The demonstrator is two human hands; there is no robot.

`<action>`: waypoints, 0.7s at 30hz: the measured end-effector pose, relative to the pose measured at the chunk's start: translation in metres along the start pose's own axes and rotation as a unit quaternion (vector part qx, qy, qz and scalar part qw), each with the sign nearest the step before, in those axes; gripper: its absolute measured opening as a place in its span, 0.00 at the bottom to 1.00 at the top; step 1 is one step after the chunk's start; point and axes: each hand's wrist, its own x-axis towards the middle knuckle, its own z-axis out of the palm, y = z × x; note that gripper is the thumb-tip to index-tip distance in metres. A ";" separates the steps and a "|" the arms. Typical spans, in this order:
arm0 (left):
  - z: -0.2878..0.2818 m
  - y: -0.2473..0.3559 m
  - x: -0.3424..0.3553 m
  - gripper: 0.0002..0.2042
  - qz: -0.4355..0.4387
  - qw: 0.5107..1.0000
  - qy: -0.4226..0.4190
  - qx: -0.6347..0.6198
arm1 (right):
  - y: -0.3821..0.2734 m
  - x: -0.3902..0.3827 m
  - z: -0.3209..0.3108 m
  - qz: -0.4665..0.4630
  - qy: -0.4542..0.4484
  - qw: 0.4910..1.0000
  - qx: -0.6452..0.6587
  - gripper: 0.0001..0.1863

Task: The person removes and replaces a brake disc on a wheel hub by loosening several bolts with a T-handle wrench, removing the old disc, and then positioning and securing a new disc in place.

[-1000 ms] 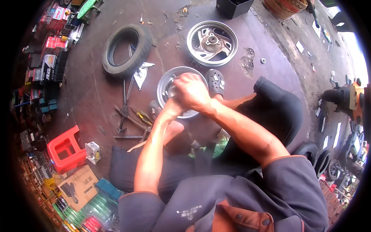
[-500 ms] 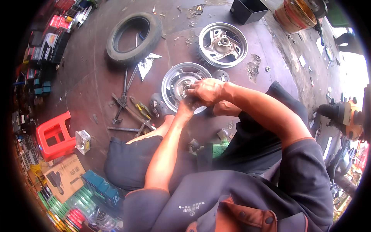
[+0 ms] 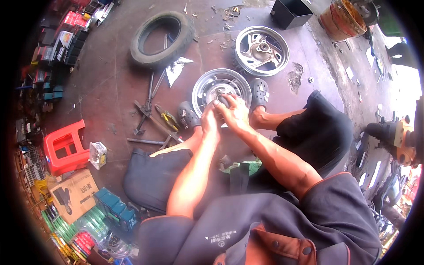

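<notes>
A silver wheel rim (image 3: pixel 212 86) lies flat on the dark floor (image 3: pixel 101 88) between the person's feet, which wear grey perforated clogs (image 3: pixel 259 92). Both hands meet at its hub: the right hand (image 3: pixel 236 114) is curled over the centre, fingers bent around something small and dark, while the left hand (image 3: pixel 210 118) presses close beside it, touching it; what either one grips seems hidden by the fingers. A second rim (image 3: pixel 261 49) lies just beyond, a black tyre (image 3: pixel 162 33) farther left. Metal tyre tools (image 3: pixel 148 112) lie near the left foot, a red plastic stool (image 3: pixel 65 148) well apart.
</notes>
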 end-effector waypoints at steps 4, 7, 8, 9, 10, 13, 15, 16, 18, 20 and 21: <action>0.052 0.022 -0.049 0.29 0.026 0.997 0.057 0.052 | 0.032 0.013 0.018 0.075 0.052 0.947 0.308 0.34; 0.068 0.024 -0.052 0.33 0.101 0.980 0.105 0.139 | 0.021 0.017 0.000 0.335 0.010 0.841 0.424 0.34; 0.074 0.026 -0.051 0.35 0.080 0.984 0.116 0.114 | 0.024 0.020 -0.003 0.391 0.001 0.792 0.469 0.33; 0.083 0.025 -0.047 0.36 0.060 0.986 0.127 0.089 | 0.027 0.022 -0.007 0.444 -0.008 0.737 0.510 0.32; 0.081 0.014 -0.031 0.37 0.068 0.990 0.124 0.028 | 0.037 0.023 -0.003 0.418 -0.001 0.726 0.546 0.32; 0.093 0.002 -0.021 0.11 0.050 0.979 0.199 0.006 | 0.062 0.032 -0.003 0.447 -0.044 0.728 0.518 0.30; 0.090 0.004 -0.014 0.06 0.056 0.981 0.174 0.058 | 0.087 0.042 0.004 0.431 -0.029 0.702 0.566 0.28; 0.084 0.010 -0.015 0.03 0.051 0.985 0.150 0.075 | 0.088 0.042 0.008 0.428 -0.008 0.699 0.573 0.28; 0.085 0.024 -0.018 0.03 0.011 0.980 0.171 0.106 | 0.092 0.041 0.015 0.426 0.004 0.729 0.536 0.21; 0.092 0.027 -0.021 0.04 -0.005 0.977 0.167 0.131 | 0.105 0.038 0.026 0.431 0.014 0.737 0.521 0.19; 0.097 0.026 -0.020 0.04 -0.004 0.972 0.192 0.136 | 0.110 0.035 0.032 0.437 -0.004 0.727 0.529 0.16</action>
